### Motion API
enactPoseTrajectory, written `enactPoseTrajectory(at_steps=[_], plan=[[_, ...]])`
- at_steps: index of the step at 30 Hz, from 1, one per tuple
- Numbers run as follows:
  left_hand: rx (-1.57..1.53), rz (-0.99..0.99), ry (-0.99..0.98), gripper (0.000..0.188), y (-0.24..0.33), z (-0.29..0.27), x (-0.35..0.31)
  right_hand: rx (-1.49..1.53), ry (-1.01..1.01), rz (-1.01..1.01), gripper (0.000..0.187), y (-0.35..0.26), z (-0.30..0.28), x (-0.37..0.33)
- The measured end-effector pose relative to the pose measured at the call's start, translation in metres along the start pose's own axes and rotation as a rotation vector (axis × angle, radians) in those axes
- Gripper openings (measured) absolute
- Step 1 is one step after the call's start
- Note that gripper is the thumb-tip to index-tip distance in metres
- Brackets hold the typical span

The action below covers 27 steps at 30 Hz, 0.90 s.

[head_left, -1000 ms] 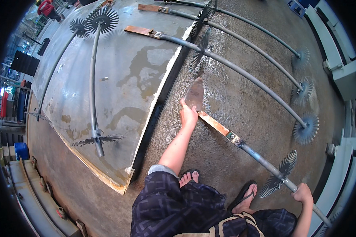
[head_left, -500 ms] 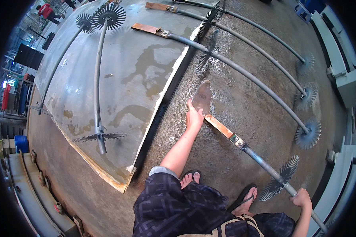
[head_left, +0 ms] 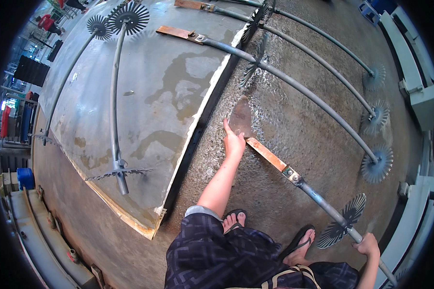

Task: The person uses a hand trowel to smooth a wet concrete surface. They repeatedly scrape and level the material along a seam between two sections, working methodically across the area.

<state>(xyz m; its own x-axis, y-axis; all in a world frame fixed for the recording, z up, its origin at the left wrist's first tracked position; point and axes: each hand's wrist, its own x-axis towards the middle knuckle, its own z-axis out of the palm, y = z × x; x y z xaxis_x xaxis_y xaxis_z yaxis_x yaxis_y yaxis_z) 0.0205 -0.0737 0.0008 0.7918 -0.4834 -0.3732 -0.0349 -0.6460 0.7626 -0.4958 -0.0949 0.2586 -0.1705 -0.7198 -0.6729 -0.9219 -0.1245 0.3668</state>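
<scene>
A dull grey-brown blade [head_left: 240, 117] meets the mottled brown of the floor [head_left: 260, 192] near a copper-orange bar [head_left: 266, 154], while a grey rod [head_left: 325, 206], tinged blue along one stretch, carries a dark disc [head_left: 355, 207] with a radial pattern of slots. Blocky lines pattern a dark navy garment [head_left: 212, 255] above black sandals [head_left: 288, 248]. Brown patches mottle a grey sheet [head_left: 94, 125] bordered in cream, with a bright blue container [head_left: 25, 178] beyond.
</scene>
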Motion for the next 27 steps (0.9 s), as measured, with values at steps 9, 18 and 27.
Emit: enactPoseTrajectory(at_steps=[9,18,27], plan=[[0.041,0.001,-0.105,0.083,0.002,-0.001,-0.008,-0.011,-0.01,0.001,0.042,0.004,0.006,0.0],[-0.03,-0.032,-0.062,0.081,0.01,-0.005,-0.001,-0.026,-0.026,-0.01,0.039,0.007,0.009,-0.001],[0.041,-0.026,-0.074,0.079,0.003,-0.002,-0.003,-0.032,-0.016,0.016,0.042,0.005,0.009,-0.001]])
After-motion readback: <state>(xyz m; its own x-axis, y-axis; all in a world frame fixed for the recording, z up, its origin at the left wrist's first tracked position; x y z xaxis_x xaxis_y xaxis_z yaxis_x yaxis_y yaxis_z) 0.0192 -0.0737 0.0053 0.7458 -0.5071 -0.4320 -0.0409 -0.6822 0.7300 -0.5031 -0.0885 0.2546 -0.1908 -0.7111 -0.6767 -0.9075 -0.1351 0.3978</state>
